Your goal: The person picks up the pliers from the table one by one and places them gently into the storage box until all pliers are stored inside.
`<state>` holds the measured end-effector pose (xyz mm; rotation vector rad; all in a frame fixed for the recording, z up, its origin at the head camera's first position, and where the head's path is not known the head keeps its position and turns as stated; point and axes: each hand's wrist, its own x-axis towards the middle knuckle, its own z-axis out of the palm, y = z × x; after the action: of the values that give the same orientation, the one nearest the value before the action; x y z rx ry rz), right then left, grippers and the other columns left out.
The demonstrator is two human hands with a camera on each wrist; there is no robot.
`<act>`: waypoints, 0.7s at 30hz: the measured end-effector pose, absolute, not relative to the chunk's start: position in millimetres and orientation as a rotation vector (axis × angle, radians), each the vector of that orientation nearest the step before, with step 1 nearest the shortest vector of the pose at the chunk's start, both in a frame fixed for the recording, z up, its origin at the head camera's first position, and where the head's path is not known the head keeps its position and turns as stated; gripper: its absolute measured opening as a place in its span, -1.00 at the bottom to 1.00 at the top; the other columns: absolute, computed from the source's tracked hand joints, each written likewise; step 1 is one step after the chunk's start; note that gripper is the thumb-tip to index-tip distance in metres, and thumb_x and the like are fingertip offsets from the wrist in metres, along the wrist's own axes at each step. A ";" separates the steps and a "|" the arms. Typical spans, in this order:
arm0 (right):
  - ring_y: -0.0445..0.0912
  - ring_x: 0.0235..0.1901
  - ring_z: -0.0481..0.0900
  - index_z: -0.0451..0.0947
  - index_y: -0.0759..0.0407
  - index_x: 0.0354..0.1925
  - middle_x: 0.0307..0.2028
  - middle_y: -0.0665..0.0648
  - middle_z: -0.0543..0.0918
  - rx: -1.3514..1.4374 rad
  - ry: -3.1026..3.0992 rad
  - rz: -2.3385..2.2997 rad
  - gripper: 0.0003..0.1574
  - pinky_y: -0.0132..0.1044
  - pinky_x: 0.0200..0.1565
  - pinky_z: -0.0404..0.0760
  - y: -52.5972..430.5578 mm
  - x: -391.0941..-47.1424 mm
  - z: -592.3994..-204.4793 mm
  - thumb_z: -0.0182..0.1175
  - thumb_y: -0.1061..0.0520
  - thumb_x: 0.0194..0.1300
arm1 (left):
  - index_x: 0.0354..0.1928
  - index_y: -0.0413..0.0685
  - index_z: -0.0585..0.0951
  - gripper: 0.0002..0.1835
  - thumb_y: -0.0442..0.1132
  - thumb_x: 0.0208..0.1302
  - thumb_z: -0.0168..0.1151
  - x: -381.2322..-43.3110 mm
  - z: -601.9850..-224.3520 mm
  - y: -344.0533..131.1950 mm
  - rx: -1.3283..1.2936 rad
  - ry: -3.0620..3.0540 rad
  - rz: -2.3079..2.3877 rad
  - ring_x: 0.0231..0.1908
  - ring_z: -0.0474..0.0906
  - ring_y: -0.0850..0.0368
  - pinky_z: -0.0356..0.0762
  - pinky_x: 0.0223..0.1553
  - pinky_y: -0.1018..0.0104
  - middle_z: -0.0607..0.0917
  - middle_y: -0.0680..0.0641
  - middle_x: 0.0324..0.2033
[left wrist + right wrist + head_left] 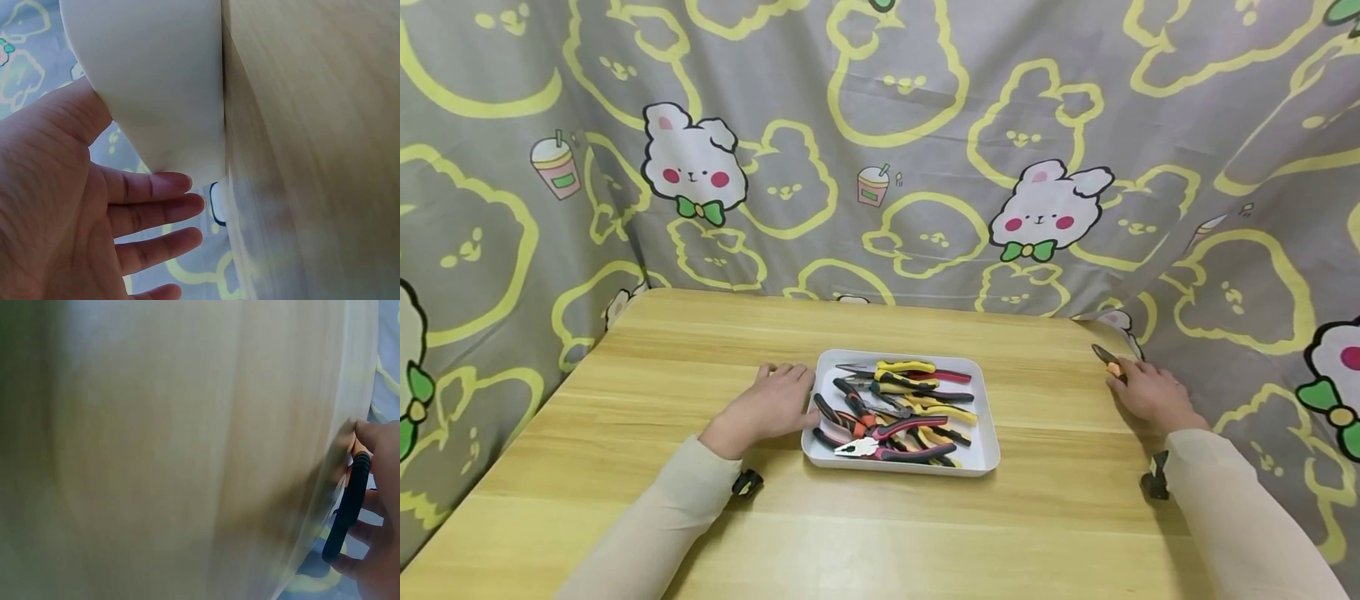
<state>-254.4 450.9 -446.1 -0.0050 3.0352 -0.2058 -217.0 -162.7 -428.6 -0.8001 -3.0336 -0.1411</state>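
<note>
A white tray (992, 458) full of pliers (917, 429) lies on the table. My left hand (775, 404) is at its left side, thumb over the rim and index fingertip against the outer wall (169, 94); the other fingers extend loosely in the left wrist view. Far to the right, my right hand (1153, 396) holds a tool with an orange and black handle (353, 500), apparently pliers. Its dark end (1102, 353) points away from me, and the fingers cover much of the rest. In the right wrist view the tool is close to the tabletop.
The wooden table (880, 533) stretches between the tray and my right hand. A grey patterned curtain (925, 167) hangs behind the table and along both sides. Pliers in the tray overlap one another, with red, yellow, orange and black grips.
</note>
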 end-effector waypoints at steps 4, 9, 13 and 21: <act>0.61 0.09 0.15 0.09 0.38 0.37 0.18 0.63 0.22 -0.019 3.056 -0.178 -0.21 0.50 -0.01 0.19 450.4 -255.5 -446.4 -0.27 -0.21 0.52 | 0.02 -0.21 0.50 -0.41 0.13 0.13 0.17 -216.3 -426.6 -162.1 -0.799 -3.039 -0.139 0.08 0.43 -0.18 0.20 0.11 -0.20 0.54 -0.17 0.04; 0.58 0.00 0.27 0.17 0.44 0.29 0.07 0.65 0.31 -0.032 3.076 -0.193 -0.36 0.44 -0.07 0.29 445.2 -255.7 -443.0 -0.17 -0.01 0.47 | 0.02 -0.22 0.50 -0.41 0.12 0.13 0.18 -215.0 -425.2 -161.8 -0.798 -3.041 -0.147 0.07 0.43 -0.18 0.20 0.10 -0.19 0.55 -0.17 0.03; 0.52 -0.10 0.38 0.28 0.43 0.17 -0.04 0.60 0.40 -0.053 3.072 -0.222 -0.43 0.36 -0.20 0.38 441.1 -256.0 -439.5 -0.10 0.02 0.38 | 0.02 -0.22 0.50 -0.41 0.12 0.13 0.18 -214.1 -424.7 -161.5 -0.801 -3.040 -0.153 0.07 0.43 -0.18 0.21 0.09 -0.20 0.55 -0.18 0.03; 0.45 -0.10 0.38 0.31 0.47 0.10 -0.07 0.54 0.39 -0.083 3.056 -0.182 -0.38 0.31 -0.22 0.41 434.4 -259.2 -435.6 0.00 -0.02 0.31 | 0.04 -0.23 0.50 -0.40 0.12 0.14 0.18 -214.2 -424.6 -161.7 -0.800 -3.044 -0.141 0.08 0.43 -0.19 0.20 0.10 -0.20 0.54 -0.18 0.04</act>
<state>-259.2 434.4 -435.6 -0.0832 3.0562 -0.1824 -214.2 -161.7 -424.6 -0.7996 -3.0439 -0.1415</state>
